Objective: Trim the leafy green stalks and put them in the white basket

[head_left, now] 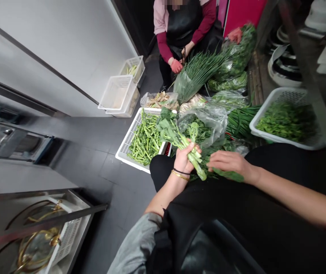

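Note:
My left hand (184,159) is closed around a bunch of green leafy stalks (177,135), cut ends pointing down to the right over my lap. My right hand (229,163) lies just right of the stalk ends, fingers curled over a green leaf (231,175) that it holds. A white basket (128,142) of trimmed green stems stands on the floor in front of my knees. A clear plastic bag (208,121) of more greens lies beside it.
Another person (184,30) sits opposite, handling a bag of chives (199,72) with scissors. A white basket of greens (268,110) stands at right, two empty white baskets (120,95) by the grey wall. Metal cabinets and a rack are at left; the floor is dark tile.

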{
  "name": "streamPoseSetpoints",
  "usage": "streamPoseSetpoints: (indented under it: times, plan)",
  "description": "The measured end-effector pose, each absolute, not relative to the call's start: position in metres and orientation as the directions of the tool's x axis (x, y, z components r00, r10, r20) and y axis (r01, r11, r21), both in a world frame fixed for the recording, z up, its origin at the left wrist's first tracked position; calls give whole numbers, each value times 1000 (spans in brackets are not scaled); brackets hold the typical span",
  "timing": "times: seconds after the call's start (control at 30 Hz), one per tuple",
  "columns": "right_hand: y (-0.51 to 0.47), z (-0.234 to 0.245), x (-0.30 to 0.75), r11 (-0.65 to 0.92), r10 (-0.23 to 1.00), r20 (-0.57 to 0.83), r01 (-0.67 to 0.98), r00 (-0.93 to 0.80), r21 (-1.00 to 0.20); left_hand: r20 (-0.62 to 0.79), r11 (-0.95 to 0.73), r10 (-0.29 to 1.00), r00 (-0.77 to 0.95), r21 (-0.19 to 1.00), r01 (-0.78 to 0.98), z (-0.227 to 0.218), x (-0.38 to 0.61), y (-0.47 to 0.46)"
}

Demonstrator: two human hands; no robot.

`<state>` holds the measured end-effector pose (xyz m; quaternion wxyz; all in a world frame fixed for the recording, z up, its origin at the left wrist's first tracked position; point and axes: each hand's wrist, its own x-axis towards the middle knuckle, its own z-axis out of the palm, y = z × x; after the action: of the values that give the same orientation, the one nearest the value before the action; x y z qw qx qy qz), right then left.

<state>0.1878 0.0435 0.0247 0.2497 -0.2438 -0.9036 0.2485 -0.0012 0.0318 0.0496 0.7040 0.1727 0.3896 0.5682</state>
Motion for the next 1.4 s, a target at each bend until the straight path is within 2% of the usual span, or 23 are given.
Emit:
streamPoseSetpoints:
  times: [0.03, 0.1, 0.17, 0.27, 0.33, 0.4, 0.47, 0.5, 0.57, 0.63, 0.73, 0.83, 0.9, 0.97, 1.03, 1.1, 1.17, 1.3, 1.33, 1.4]
  plan:
    - [46, 20, 195, 732, 573, 221, 372, -789, -570, -341, 284, 939, 47, 689, -667, 50, -3, 33]
    - [57, 16, 200, 613, 665, 22, 529, -746, -588, -334, 294, 941, 59, 718, -631, 51, -5, 33]
    - [71, 22, 193, 416, 754, -84, 572, -652, -707, -341, 322, 937, 76, 758, -568, 53, -3, 31]
    - [84, 41, 165, 146, 797, -123, 387, -591, -910, -319, 283, 948, 19, 811, -511, 54, 3, 27]
    - [85, 52, 146, 133, 857, -79, 367, -509, -921, -292, 222, 954, -65, 836, -503, 54, 6, 25]
    - [80, 55, 133, 286, 912, 74, 496, -404, -820, -272, 159, 950, -151, 842, -515, 51, 8, 24]
    - [74, 54, 128, 470, 878, 243, 650, -412, -598, -273, 123, 942, -196, 822, -555, 45, 9, 23]
    - [71, 52, 127, 534, 845, 284, 698, -452, -477, -288, 125, 937, -198, 804, -581, 41, 10, 22]
    - [63, 48, 129, 601, 799, 263, 737, -541, -308, -338, 148, 920, -197, 768, -623, 33, 12, 22]
    - [53, 41, 133, 601, 799, 178, 754, -574, -266, -381, 158, 898, -222, 748, -645, 28, 14, 24]
    - [39, 27, 149, 598, 761, -16, 710, -649, -372, -377, 134, 894, -244, 743, -655, 30, 9, 29]
    - [43, 14, 174, 514, 652, -223, 639, -725, -572, -336, 179, 934, -120, 732, -658, 39, -2, 32]
    - [59, 14, 185, 314, 687, -236, 574, -687, -757, -333, 259, 943, 21, 690, -676, 43, -6, 32]
    - [77, 20, 185, 71, 751, -190, 364, -632, -929, -350, 359, 922, 164, 619, -699, 42, -7, 29]
    - [90, 29, 173, -109, 756, -153, 107, -636, -988, -363, 434, 895, 261, 568, -699, 38, -4, 27]
    - [95, 36, 158, -180, 756, -127, -18, -642, -983, -373, 455, 885, 278, 569, -685, 34, -3, 24]
    - [95, 37, 146, -155, 783, -134, 19, -608, -988, -371, 404, 907, 200, 631, -662, 31, -3, 23]
    - [87, 36, 133, -26, 832, -161, 252, -532, -967, -276, 213, 960, -52, 837, -503, 30, 1, 19]
    - [85, 37, 131, 43, 862, -118, 303, -493, -952, -240, 167, 965, -103, 869, -466, 30, 4, 20]
    - [78, 42, 127, 253, 910, 58, 438, -411, -863, -183, 88, 968, -173, 889, -449, 30, 10, 21]
